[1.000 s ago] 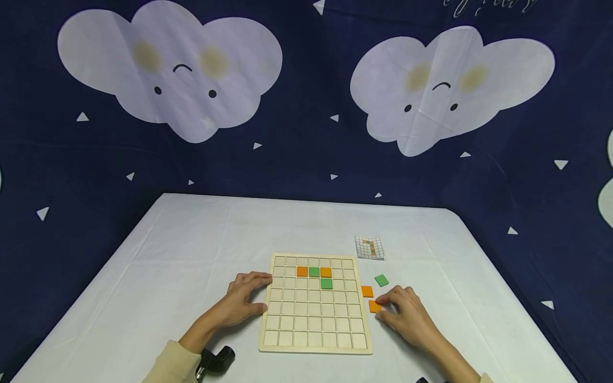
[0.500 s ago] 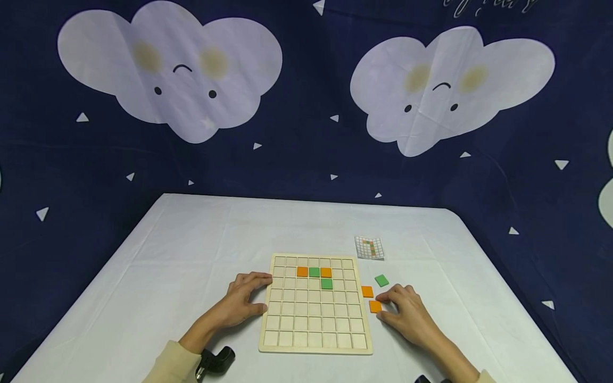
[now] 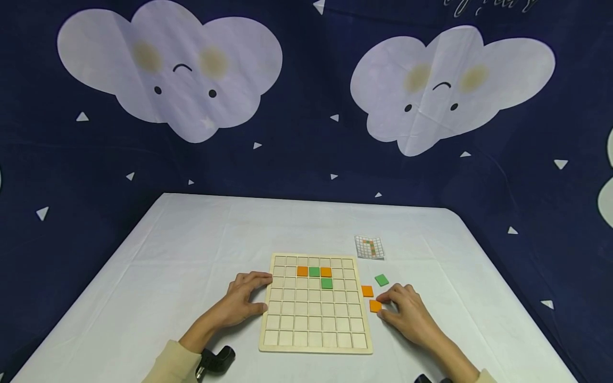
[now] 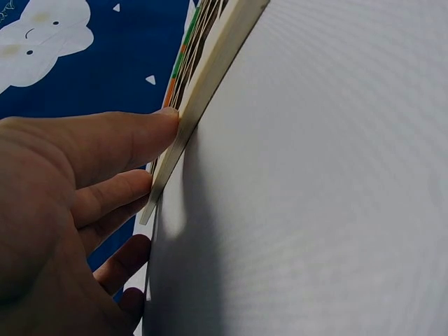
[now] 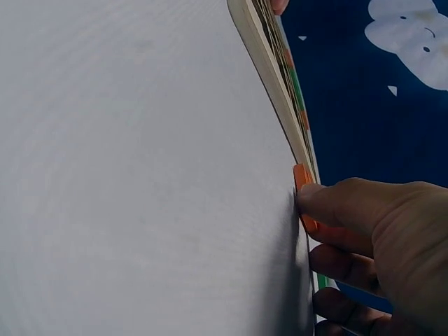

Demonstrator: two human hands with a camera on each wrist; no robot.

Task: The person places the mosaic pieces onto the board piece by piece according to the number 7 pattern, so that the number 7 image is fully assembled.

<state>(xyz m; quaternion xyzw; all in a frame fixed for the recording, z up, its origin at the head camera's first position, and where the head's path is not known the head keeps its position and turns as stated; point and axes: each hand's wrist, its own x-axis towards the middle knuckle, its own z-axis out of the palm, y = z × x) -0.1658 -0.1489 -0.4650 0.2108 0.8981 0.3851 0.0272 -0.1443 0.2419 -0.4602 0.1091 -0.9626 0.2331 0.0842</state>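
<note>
A wooden grid board lies on the white table, with two orange tiles and two green tiles set in its upper squares. My left hand rests at the board's left edge; its thumb touches the rim in the left wrist view. Right of the board, my right hand pinches an orange square tile between thumb and forefinger, the tile being at table level. The right wrist view shows the thumb on the orange tile. Just behind lies another orange tile.
A loose green tile lies behind the right hand. Farther back is a small printed pattern card showing a coloured grid. Black wrist gear sits by the left forearm. A dark blue cloth with clouds hangs behind the table.
My right hand has shifted very slightly to the right at the orange tile, which has barely moved. The left hand and the board stay as they were.
</note>
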